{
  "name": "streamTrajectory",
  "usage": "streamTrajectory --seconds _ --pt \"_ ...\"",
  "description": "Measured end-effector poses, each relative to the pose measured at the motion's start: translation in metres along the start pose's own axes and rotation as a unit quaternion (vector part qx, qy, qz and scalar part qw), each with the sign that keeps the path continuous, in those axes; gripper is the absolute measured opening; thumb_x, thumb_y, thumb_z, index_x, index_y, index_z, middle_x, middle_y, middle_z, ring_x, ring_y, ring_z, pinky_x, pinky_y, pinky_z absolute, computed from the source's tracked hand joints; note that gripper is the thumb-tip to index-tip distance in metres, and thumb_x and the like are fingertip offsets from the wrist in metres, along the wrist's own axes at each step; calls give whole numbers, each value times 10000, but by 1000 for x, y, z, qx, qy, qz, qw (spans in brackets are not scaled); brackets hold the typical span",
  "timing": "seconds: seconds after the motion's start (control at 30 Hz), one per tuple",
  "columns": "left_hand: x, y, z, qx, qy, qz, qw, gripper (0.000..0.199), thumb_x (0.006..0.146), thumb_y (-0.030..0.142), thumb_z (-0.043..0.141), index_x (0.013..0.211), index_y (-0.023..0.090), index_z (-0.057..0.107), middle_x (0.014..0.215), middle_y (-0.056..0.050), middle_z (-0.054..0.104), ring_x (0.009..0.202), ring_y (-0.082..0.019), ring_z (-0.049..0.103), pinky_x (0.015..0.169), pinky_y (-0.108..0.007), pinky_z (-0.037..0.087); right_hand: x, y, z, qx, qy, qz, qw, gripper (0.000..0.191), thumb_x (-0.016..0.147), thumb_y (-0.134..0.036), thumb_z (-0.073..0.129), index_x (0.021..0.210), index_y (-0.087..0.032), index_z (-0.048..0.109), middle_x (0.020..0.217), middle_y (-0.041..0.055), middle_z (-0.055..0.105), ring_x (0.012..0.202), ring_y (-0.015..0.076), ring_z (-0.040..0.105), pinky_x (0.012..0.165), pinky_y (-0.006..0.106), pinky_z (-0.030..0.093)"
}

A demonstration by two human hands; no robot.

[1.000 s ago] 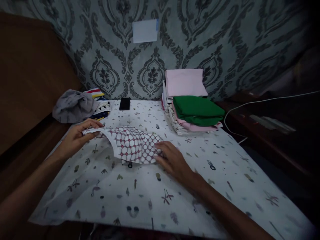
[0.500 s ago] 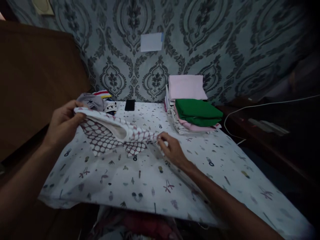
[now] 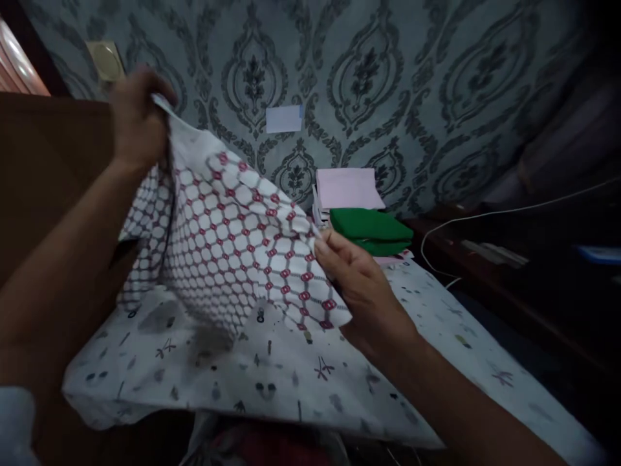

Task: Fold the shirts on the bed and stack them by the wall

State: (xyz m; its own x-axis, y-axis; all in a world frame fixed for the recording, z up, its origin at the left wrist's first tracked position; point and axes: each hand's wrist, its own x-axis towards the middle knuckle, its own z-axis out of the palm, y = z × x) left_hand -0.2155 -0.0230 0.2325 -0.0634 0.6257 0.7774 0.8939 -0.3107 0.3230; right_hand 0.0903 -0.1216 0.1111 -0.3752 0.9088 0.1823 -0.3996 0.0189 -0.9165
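A white shirt (image 3: 213, 239) with a grey and red lattice print hangs stretched between my hands above the table. My left hand (image 3: 141, 120), raised high and blurred, is closed on its upper left edge. Lower down, my right hand (image 3: 356, 278) pinches the right edge between thumb and fingers, with a sleeve-like flap drooping beside it. The lower part of the shirt hangs close over the patterned tablecloth (image 3: 272, 382); whether it touches is unclear. The shirt hides the back left of the table.
At the back right stand stacked folded clothes, with a green folded garment (image 3: 369, 226) in front of a pink one (image 3: 347, 188). A white cable (image 3: 485, 217) runs along the right side. Brown furniture (image 3: 53, 175) stands at left; a paper (image 3: 284, 120) is on the wall.
My left hand has risen, lifting the shirt off the table and spreading it out. My right hand has shifted slightly right and up. The view has tilted up a little.
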Motion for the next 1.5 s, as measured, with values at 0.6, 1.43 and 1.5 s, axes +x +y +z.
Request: streamTrajectory --seconds 0.6,1.43,1.5 --pt "-164 -77 187 9 -458 -21 889 498 853 439 522 1269 166 553 1306 -146 613 1195 -292 579 1024 -388 440 -102 94 -136 -175 144 270 936 370 754 -546 745 854 -246 552 628 -59 552 545 141 518 545 260 452" --pt "-261 -14 50 -69 -613 -27 787 242 866 464 523 880 248 631 885 -29 686 815 -219 642 696 -305 493 -101 77 -122 -134 159 376 903 412 641 -554 834 741 -207 635 674 -11 616 581 120 521 524 221 429" --pt "-289 5 43 -30 -607 26 794 317 761 386 620 1052 266 659 1078 -71 704 980 -288 655 779 -367 519 -100 76 -124 -138 155 365 907 435 632 -584 833 726 -210 632 675 -7 614 585 124 526 527 225 442"
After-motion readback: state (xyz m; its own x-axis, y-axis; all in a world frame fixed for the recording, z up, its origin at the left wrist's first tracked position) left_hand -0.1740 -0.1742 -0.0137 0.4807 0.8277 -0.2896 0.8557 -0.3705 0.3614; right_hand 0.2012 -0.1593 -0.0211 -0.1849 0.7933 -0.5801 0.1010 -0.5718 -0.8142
